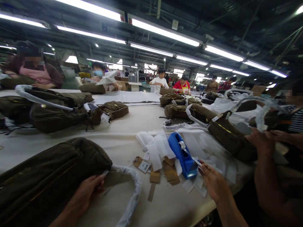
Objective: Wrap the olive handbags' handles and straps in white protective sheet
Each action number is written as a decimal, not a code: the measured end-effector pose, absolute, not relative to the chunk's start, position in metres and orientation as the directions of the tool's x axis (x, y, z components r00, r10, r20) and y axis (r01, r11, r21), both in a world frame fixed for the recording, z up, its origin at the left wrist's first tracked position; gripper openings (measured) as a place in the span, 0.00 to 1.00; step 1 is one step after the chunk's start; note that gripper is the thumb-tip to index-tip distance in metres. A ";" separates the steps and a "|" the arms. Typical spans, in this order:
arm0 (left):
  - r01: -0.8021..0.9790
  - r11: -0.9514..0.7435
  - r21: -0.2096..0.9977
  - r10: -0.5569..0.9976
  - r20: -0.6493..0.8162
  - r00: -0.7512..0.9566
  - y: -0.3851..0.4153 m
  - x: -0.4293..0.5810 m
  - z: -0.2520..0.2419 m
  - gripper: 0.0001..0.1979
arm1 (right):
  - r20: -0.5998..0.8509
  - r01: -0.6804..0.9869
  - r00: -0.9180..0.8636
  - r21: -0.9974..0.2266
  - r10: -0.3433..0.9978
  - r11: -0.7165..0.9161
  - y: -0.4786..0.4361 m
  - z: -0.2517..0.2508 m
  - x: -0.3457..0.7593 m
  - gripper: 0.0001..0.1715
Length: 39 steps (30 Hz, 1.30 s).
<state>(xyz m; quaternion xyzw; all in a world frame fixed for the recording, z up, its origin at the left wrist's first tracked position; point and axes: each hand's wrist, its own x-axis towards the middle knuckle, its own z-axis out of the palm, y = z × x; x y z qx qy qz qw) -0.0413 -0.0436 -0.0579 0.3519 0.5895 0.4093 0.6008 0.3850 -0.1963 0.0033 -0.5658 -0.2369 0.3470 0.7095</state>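
My right hand (pixel 215 182) is closed, thumb and fingers pinching a strip of clear tape (pixel 197 161) at the cutting end of a blue tape dispenser (pixel 181 154). My left hand (pixel 88 192) is closed too, at the end of a dark olive fabric bag (pixel 59 170) lying at the near left. A small pale bit shows at its fingertips, too small to name. Beside those fingers, a handle (pixel 134 186) wrapped in whitish film curves over the table, and a thin dark cord hangs nearby.
Paper tags (pixel 142 164), brown cards and white sheets (pixel 153 154) lie around the dispenser. More olive bags (pixel 59 110) cover the left and right of the white-covered table (pixel 142 118). At the right, a co-worker's hands (pixel 262 142) hold a wrapped handle. Several people work farther back.
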 end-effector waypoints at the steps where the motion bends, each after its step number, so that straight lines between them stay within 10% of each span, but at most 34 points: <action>1: -0.079 0.428 0.900 0.902 -0.431 -0.014 -0.044 -0.042 -0.058 0.10 | -0.047 -0.176 0.673 -0.980 0.738 0.098 -0.200 -0.001 0.383 0.17; 11: -0.038 0.372 0.927 0.928 -0.372 -0.009 -0.048 -0.037 -0.053 0.11 | 0.190 0.505 0.765 -0.771 0.616 -0.389 -0.217 -0.020 0.390 0.16; 15: 0.087 0.264 0.961 0.965 -0.264 -0.011 -0.053 -0.029 -0.049 0.12 | -0.048 0.269 0.698 -0.907 0.714 -0.323 -0.213 -0.007 0.357 0.23; 21: 0.279 0.156 0.947 0.987 -0.142 -0.068 -0.054 -0.024 -0.055 0.09 | -0.312 -0.297 -0.084 -0.899 0.946 -0.323 -0.148 0.017 0.190 0.20; 39: 0.640 -0.093 0.763 0.995 0.101 0.024 -0.063 -0.035 -0.042 0.09 | -0.318 0.102 0.179 -0.935 0.931 -0.339 -0.048 -0.044 0.068 0.14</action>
